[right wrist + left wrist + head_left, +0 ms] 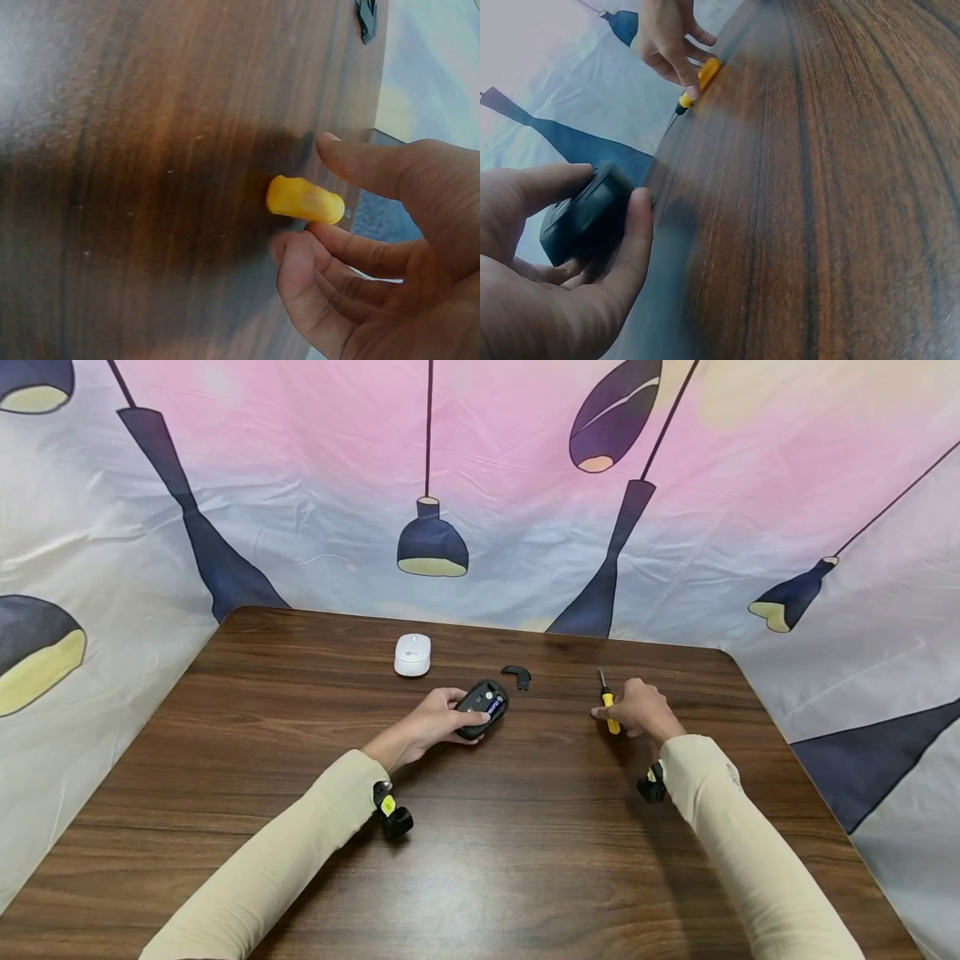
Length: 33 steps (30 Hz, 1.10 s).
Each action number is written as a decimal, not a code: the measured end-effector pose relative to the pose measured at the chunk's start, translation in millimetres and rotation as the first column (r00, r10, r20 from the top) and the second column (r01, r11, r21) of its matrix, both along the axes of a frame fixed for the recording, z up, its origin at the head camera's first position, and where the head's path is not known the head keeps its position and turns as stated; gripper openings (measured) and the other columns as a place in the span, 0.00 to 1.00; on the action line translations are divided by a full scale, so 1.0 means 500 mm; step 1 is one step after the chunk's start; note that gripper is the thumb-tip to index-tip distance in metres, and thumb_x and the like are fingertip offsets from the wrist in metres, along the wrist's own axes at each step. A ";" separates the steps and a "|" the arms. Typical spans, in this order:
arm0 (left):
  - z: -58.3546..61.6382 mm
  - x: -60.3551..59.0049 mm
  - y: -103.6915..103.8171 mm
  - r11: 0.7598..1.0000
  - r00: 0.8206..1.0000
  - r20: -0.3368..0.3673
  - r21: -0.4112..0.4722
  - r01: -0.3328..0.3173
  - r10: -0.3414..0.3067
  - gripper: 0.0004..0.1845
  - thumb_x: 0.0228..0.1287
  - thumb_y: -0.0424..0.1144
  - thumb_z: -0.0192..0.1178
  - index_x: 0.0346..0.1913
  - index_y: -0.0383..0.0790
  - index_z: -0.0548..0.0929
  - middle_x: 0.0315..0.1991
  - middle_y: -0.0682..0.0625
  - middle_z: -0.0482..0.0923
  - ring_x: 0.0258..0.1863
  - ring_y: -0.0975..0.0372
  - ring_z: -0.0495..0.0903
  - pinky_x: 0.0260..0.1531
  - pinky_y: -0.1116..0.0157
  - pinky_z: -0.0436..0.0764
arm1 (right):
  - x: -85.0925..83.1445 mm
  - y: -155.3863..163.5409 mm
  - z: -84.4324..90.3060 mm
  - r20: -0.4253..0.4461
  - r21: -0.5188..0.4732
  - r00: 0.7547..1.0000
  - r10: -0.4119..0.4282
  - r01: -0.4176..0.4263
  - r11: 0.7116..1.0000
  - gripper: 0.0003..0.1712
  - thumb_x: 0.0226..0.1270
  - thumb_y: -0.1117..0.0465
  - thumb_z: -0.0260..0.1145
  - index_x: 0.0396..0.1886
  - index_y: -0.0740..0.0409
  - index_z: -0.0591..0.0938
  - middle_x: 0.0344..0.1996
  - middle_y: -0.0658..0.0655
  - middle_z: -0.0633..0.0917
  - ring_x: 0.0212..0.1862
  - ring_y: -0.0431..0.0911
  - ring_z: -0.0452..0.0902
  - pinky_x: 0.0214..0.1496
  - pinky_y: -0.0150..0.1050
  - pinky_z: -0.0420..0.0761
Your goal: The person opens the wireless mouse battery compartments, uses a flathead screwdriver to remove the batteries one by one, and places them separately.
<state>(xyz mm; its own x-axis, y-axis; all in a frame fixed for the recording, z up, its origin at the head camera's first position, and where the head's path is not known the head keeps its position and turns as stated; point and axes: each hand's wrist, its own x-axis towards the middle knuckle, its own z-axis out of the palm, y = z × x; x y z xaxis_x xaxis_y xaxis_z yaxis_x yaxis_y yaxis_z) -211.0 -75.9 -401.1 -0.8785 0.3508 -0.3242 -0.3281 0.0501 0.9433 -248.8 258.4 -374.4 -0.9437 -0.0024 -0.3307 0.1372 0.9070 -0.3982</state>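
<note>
Two cream sleeves [300, 852] are reaching in from the near edge of the wooden table [525, 860], each with a small camera strapped at the wrist. The left hand [431, 722] is gripping a black mouse [482, 708], thumb and fingers curled round its sides; the mouse is lying belly-up at mid-table with its battery bay open and a battery showing. Its black cover [517, 676] is sitting just beyond it, apart. The right hand [639, 710] is closing on a yellow-handled screwdriver [609, 710] to the right; from the wrist view the fingers are curling round the handle, which seems to be lying on the wood, so I'd call it a light hold rather than a firm one. A white mouse [412, 654] is resting farther back, untouched.

What worries me: the screwdriver is small and loosely taken, so it might roll or slip free. The upturned mouse is only steadied from one side, so a push from the tip might skid it, and the battery could pop loose.
</note>
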 end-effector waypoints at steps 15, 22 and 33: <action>-0.003 -0.001 0.003 0.997 1.000 0.025 0.077 -0.006 0.004 0.26 0.71 0.27 0.61 0.67 0.22 0.65 0.61 0.29 0.69 0.43 0.51 0.84 0.48 0.63 0.88 | 0.006 0.015 -0.011 0.019 -0.028 1.000 0.021 -0.020 0.999 0.19 0.73 0.57 0.66 0.40 0.74 0.84 0.29 0.63 0.84 0.26 0.48 0.84 0.29 0.40 0.90; -0.004 0.000 0.004 0.997 1.000 0.022 0.078 -0.012 0.010 0.25 0.71 0.26 0.60 0.66 0.21 0.66 0.60 0.28 0.70 0.43 0.50 0.84 0.47 0.63 0.88 | 0.010 0.018 -0.003 -0.030 -0.036 0.998 0.057 -0.058 0.998 0.18 0.75 0.56 0.64 0.41 0.71 0.84 0.33 0.63 0.84 0.30 0.50 0.84 0.33 0.42 0.90; -0.007 -0.006 -0.002 0.995 0.999 0.033 0.098 -0.035 0.032 0.26 0.72 0.26 0.58 0.68 0.21 0.64 0.61 0.28 0.68 0.49 0.47 0.82 0.51 0.62 0.87 | 0.016 0.013 0.022 -0.158 -0.038 0.983 0.089 -0.096 0.995 0.16 0.74 0.55 0.64 0.41 0.66 0.82 0.37 0.63 0.84 0.34 0.52 0.77 0.35 0.43 0.78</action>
<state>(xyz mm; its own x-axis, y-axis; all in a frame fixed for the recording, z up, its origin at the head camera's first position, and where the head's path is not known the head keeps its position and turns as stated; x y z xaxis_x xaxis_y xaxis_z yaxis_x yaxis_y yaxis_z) -214.1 -76.8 -404.5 -0.8803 0.3532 -0.3166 -0.3572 -0.0544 0.9325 -240.9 264.7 -363.5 -0.9787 -0.1034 -0.1774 -0.0131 0.8935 -0.4488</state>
